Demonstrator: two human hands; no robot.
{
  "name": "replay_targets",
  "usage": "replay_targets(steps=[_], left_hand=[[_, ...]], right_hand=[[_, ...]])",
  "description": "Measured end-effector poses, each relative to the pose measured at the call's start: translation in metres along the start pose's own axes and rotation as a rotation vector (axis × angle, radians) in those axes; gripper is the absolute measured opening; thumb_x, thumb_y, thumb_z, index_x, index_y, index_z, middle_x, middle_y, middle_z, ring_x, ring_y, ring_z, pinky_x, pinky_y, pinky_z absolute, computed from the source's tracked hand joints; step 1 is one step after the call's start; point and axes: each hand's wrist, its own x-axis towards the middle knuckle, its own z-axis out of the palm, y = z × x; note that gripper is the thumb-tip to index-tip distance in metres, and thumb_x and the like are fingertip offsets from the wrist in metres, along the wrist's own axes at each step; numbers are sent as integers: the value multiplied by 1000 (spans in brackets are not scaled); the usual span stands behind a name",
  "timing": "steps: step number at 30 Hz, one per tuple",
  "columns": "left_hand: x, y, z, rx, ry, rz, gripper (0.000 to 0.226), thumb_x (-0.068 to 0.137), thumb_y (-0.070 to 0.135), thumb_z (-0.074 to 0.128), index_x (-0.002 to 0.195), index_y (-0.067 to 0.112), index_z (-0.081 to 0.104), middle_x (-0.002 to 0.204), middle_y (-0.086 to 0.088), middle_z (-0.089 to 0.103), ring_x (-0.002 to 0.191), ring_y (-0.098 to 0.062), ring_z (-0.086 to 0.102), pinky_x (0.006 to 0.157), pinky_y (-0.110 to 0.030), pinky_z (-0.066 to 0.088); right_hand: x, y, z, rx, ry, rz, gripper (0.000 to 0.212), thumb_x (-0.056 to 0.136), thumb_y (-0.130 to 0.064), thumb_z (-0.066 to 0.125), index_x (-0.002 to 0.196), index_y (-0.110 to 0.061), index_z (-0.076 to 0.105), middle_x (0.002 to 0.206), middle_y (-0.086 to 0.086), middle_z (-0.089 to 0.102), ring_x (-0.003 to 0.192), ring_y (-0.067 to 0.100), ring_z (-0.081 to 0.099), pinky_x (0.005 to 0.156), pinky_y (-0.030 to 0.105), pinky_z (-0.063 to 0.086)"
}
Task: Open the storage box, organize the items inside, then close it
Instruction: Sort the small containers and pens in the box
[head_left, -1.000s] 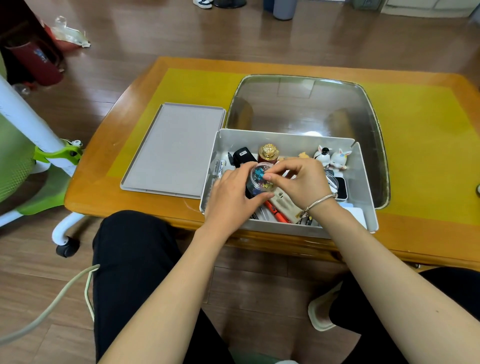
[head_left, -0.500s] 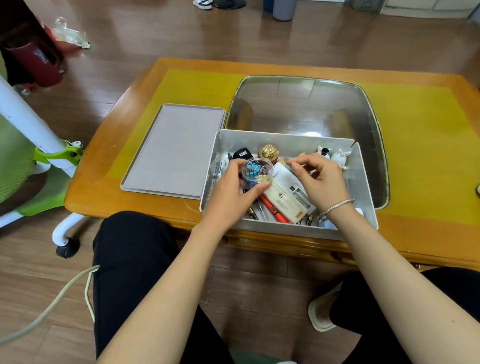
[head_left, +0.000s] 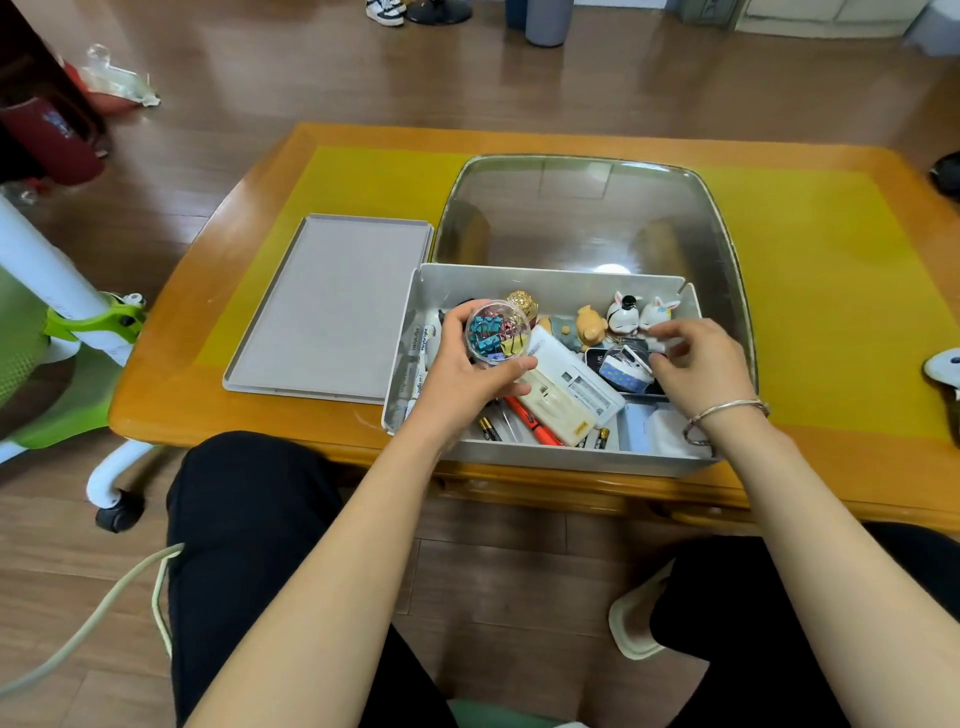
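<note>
We have the grey storage box open at the near edge of the wooden worktop, its far side overlapping the glass panel set into the top. Its lid lies flat just to the left of it, touching the box wall. Our left hand has its grip curled round a small clear round tub of coloured binder clips, held above the left part of the box. Our right hand, a silver bracelet on the wrist, reaches into the right part with fingers bent over the items beside a roll of patterned tape; we cannot tell whether its grip holds anything. Inside the box we see a cream-and-white flat device, an orange pen, loose batteries, a gold ornament, a yellow figurine and two white animal figurines along the far wall. A green-and-white chair stands on the floor to the left.
</note>
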Motion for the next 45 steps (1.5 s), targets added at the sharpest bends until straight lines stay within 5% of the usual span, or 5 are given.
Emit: replay_targets(steps=[4, 9, 25, 34, 45], left_hand=[[5, 1, 1, -209, -35, -135, 74, 62, 10, 84, 123, 26, 45, 128, -11, 52, 109, -30, 64, 71, -34, 60], [10, 1, 0, -386, -82, -213, 45, 83, 42, 60, 118, 18, 46, 122, -17, 57, 97, -34, 69, 68, -34, 60], [10, 2, 1, -318, -3, -189, 29, 85, 16, 67, 112, 24, 61, 122, -11, 59, 99, -25, 69, 70, -31, 59], [11, 0, -1, -315, 46, -193, 31, 84, 6, 69, 106, 27, 63, 115, -8, 61, 94, -23, 71, 65, -29, 59], [10, 0, 1, -263, -34, -208, 47, 76, -2, 74, 113, 23, 59, 122, -11, 56, 108, -29, 64, 72, -31, 59]], right_hand=[[4, -3, 8, -175, -190, -51, 38, 82, -12, 65, 120, -8, 60, 119, 17, 60, 113, 33, 52, 96, 35, 40], [8, -7, 19, -239, -152, 21, 32, 92, -22, 55, 119, -5, 60, 116, 21, 62, 109, 37, 55, 92, 40, 45], [37, -11, 26, -481, -299, 72, 37, 84, -4, 55, 119, 5, 50, 104, 25, 63, 96, 40, 61, 75, 36, 47], [31, -10, 4, -231, 61, -68, 5, 85, -10, 56, 87, -9, 60, 82, 19, 65, 73, 33, 57, 62, 28, 37], [7, -28, -1, 290, -88, 9, 19, 81, -12, 63, 75, -13, 46, 81, 12, 63, 57, 19, 68, 52, 36, 56]])
